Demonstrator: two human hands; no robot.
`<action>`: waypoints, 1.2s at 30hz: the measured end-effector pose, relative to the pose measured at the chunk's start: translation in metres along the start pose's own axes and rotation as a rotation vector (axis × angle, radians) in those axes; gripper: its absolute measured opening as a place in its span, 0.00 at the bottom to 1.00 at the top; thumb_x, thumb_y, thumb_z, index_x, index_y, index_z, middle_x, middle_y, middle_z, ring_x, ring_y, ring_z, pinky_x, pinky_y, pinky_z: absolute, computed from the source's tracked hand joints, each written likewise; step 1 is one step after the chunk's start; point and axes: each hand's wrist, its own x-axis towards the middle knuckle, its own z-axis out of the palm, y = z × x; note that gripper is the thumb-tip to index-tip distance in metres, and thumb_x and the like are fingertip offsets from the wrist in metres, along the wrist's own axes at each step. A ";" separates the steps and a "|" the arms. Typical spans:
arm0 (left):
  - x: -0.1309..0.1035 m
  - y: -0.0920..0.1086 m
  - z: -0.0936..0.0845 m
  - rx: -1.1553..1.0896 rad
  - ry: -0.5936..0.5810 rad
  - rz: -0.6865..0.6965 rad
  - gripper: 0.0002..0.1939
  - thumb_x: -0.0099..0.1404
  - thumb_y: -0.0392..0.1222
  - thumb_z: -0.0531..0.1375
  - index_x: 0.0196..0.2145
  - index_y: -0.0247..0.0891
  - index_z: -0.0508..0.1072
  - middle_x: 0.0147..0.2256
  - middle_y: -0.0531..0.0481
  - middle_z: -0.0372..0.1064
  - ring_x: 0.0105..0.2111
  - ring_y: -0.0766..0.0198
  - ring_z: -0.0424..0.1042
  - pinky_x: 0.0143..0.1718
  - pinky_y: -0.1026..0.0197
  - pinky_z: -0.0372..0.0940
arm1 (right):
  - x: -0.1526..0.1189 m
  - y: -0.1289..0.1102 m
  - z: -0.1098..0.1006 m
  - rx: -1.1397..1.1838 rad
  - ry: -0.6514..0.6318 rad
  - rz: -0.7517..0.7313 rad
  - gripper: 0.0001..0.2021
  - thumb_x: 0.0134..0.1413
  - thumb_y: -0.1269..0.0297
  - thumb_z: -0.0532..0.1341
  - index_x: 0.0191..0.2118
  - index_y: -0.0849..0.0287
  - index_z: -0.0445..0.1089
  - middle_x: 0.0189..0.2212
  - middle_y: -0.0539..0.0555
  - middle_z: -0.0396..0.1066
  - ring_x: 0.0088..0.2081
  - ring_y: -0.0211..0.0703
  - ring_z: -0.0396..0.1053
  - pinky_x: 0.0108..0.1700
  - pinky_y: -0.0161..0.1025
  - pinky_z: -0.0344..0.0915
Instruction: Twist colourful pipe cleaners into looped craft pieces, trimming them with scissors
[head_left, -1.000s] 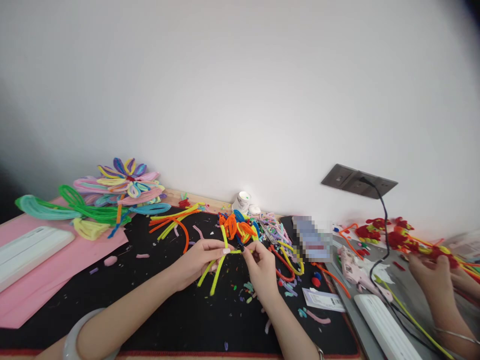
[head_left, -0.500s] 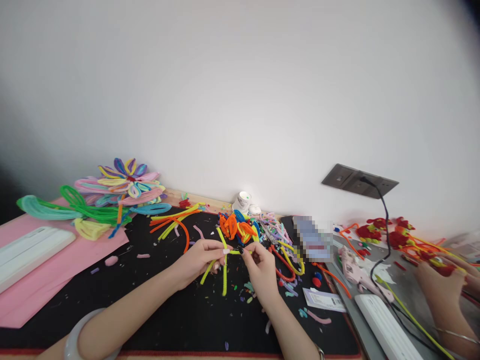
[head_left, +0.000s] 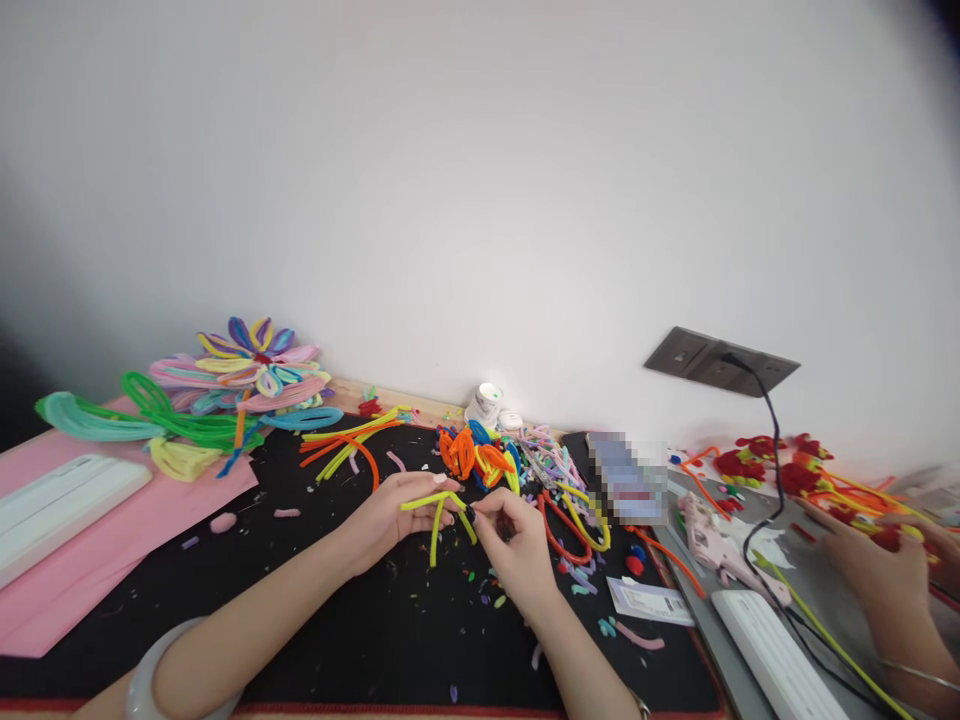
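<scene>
Several yellow pipe cleaner legs (head_left: pixel 435 535) spread out between my hands, joined near the top and hanging downward. My left hand (head_left: pixel 394 515) is curled behind them, its thumb and fingers closed on the yellow pieces. My right hand (head_left: pixel 517 550) pinches close to the joined part from the right, where the fingertips partly hide what they grip. Just behind my hands lies a pile of looped orange pipe cleaners (head_left: pixel 457 455) with blue and yellow ones. Left of it, straight yellow and orange pipe cleaners (head_left: pixel 352 440) rest on the black mat (head_left: pixel 315 620).
Pipe cleaner flowers (head_left: pixel 262 365) and a white box-like device (head_left: pixel 71 510) stand at left on pink paper. To the right lie scissors (head_left: pixel 551 465), a blurred phone (head_left: pixel 626 478), a pink glue gun (head_left: pixel 716 540) and a cable (head_left: pixel 776 450). Another person's hands (head_left: pixel 877 560) work far right.
The yellow pipe cleaners have turned and bent, from a crossed upright shape to legs fanning downward. My left hand has opened out slightly around them. The other person's hands have shifted.
</scene>
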 end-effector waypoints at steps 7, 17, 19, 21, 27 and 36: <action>0.002 -0.003 -0.001 0.217 0.056 0.084 0.13 0.52 0.46 0.64 0.31 0.33 0.72 0.27 0.50 0.72 0.29 0.66 0.69 0.38 0.62 0.63 | 0.004 -0.009 -0.003 0.095 -0.080 -0.057 0.03 0.47 0.70 0.59 0.26 0.58 0.68 0.29 0.52 0.66 0.29 0.37 0.63 0.30 0.33 0.60; 0.001 -0.001 -0.002 0.473 0.030 0.200 0.11 0.53 0.45 0.63 0.29 0.33 0.71 0.30 0.48 0.74 0.32 0.63 0.71 0.39 0.61 0.62 | 0.008 -0.003 -0.006 0.332 -0.170 0.122 0.10 0.54 0.61 0.55 0.27 0.58 0.68 0.40 0.56 0.70 0.42 0.44 0.67 0.45 0.40 0.62; 0.001 -0.001 -0.001 0.524 0.025 0.212 0.11 0.53 0.45 0.62 0.31 0.34 0.71 0.29 0.49 0.74 0.31 0.63 0.71 0.36 0.62 0.62 | 0.009 -0.003 -0.005 0.438 -0.184 0.194 0.06 0.51 0.61 0.58 0.33 0.57 0.66 0.37 0.55 0.71 0.38 0.43 0.69 0.40 0.38 0.65; 0.001 0.000 0.000 0.583 0.014 0.217 0.14 0.54 0.44 0.61 0.36 0.35 0.70 0.27 0.50 0.74 0.28 0.64 0.70 0.33 0.63 0.61 | 0.009 -0.002 -0.004 0.473 -0.225 0.253 0.09 0.47 0.63 0.61 0.36 0.58 0.66 0.31 0.52 0.72 0.33 0.40 0.69 0.35 0.35 0.65; -0.002 0.003 0.001 0.805 0.014 0.250 0.13 0.55 0.43 0.59 0.38 0.36 0.72 0.29 0.50 0.75 0.32 0.61 0.71 0.36 0.62 0.61 | 0.007 0.001 -0.004 0.202 -0.280 0.232 0.07 0.48 0.70 0.57 0.33 0.60 0.71 0.29 0.51 0.72 0.30 0.38 0.68 0.33 0.34 0.64; 0.002 0.001 -0.003 1.028 0.051 0.456 0.09 0.57 0.45 0.57 0.27 0.37 0.72 0.24 0.52 0.65 0.25 0.66 0.61 0.26 0.66 0.55 | 0.005 -0.001 -0.002 -0.079 -0.116 -0.012 0.07 0.48 0.74 0.56 0.30 0.58 0.71 0.27 0.51 0.70 0.31 0.39 0.67 0.34 0.35 0.63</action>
